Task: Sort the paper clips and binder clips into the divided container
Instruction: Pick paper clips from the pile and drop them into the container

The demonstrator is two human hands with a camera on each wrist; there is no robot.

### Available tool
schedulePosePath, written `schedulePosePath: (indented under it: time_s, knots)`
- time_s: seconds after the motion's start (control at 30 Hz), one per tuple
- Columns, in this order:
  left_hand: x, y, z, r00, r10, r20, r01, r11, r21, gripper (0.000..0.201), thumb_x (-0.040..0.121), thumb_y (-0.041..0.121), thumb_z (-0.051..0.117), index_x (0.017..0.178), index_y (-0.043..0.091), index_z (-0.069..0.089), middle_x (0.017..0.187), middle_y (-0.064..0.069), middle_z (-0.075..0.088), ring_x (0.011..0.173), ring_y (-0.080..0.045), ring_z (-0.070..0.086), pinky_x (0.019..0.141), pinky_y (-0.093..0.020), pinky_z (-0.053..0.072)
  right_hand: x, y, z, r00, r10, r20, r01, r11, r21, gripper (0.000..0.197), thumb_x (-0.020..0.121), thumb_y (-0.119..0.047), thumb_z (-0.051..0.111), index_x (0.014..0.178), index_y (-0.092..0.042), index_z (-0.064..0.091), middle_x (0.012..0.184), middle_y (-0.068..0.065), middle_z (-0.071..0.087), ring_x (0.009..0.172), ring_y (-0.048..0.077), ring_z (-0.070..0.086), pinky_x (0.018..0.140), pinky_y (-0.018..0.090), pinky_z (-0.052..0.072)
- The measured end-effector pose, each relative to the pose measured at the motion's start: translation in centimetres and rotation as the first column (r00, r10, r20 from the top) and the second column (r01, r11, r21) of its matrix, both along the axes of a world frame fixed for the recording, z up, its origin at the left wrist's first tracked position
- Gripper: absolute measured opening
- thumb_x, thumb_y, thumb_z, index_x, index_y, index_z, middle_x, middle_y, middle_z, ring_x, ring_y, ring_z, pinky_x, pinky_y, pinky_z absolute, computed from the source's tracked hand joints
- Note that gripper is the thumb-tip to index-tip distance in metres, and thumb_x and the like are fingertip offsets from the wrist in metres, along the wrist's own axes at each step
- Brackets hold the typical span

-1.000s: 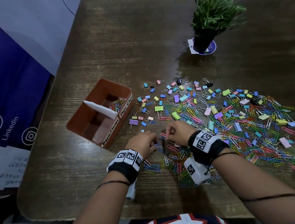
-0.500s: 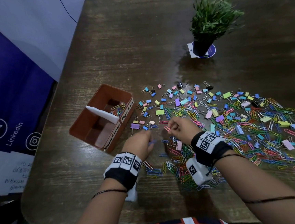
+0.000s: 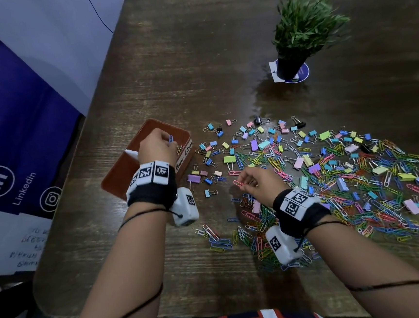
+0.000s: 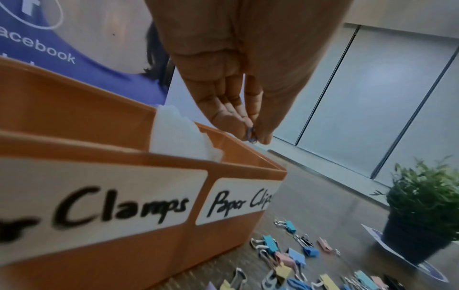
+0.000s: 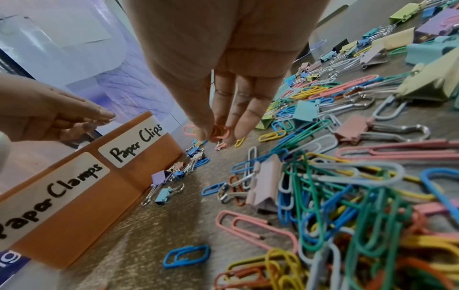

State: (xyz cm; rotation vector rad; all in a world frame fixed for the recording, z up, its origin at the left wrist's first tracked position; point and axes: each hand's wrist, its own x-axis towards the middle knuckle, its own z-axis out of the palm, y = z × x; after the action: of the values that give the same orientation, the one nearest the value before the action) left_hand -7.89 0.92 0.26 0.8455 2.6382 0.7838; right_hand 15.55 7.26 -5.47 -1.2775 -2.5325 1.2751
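Note:
An orange divided container (image 3: 113,176) (image 4: 139,245) (image 5: 82,225) stands at the table's left, labelled "Paper Clamps" and "Paper Clips", with a white divider (image 4: 178,135). My left hand (image 3: 158,147) (image 4: 248,127) hovers above the far "Paper Clips" compartment and pinches a blue paper clip (image 3: 170,138) (image 4: 251,135). To its right, low over the table, my right hand (image 3: 252,183) (image 5: 216,131) pinches a pink paper clip (image 3: 238,183) (image 5: 221,130). Coloured paper clips (image 3: 358,196) (image 5: 347,196) and pastel binder clips (image 3: 255,144) lie scattered across the table to the right.
A potted green plant (image 3: 301,31) (image 4: 427,212) stands on a round coaster at the back right. A blue banner (image 3: 11,130) hangs off the table's left edge. Bare dark wood (image 3: 194,58) stretches behind the container and clips.
My left hand has lifted from the table near the clip pile and moved left over the container with the blue clip. My right hand has picked up a pink clip.

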Motion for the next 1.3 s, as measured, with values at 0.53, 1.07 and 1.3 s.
schedulePosePath:
  time_s: [0.53, 1.07, 1.3]
  knots:
    - [-1.4, -7.3, -2.9, 0.963, 0.086, -0.256, -0.099, 0.995, -0.035, 0.045, 0.097, 0.036, 0.044, 0.14, 0.021, 0.042, 0.152, -0.004, 0.03, 0.139, -0.03, 0.023, 0.111, -0.053, 0.015, -3.1, 0.6, 2.4, 0.993, -0.012, -0.116, 0.012, 1.0, -0.005, 0.013, 0.088, -0.008, 0.063, 0.097, -0.018, 0.063, 0.088, -0.005, 0.063, 0.08, 0.01, 0.058, 0.069, 0.016, 0.047]
    - [-1.7, -8.7, -5.9, 0.94, 0.034, -0.338, -0.059, 0.996, -0.064, 0.052, 0.102, 0.028, 0.033, 0.152, 0.021, 0.023, 0.157, 0.0, 0.028, 0.144, -0.025, 0.023, 0.114, -0.047, 0.015, -15.3, -0.6, 4.4, 0.972, 0.038, -0.231, -0.017, 0.996, 0.092, 0.042, 0.087, 0.002, 0.051, 0.121, -0.02, 0.062, 0.118, 0.002, 0.066, 0.103, 0.017, 0.063, 0.092, 0.035, 0.052]
    - [-1.9, -8.8, -6.2, 0.936, 0.034, -0.35, -0.052, 0.998, -0.042, 0.052, 0.101, 0.023, 0.036, 0.151, 0.022, 0.026, 0.155, 0.0, 0.031, 0.143, -0.026, 0.024, 0.113, -0.047, 0.016, -12.6, -0.6, 4.4, 0.955, 0.062, -0.289, 0.0, 0.978, 0.209, 0.034, 0.09, 0.003, 0.047, 0.114, -0.013, 0.064, 0.115, 0.002, 0.062, 0.103, 0.015, 0.059, 0.091, 0.026, 0.047]
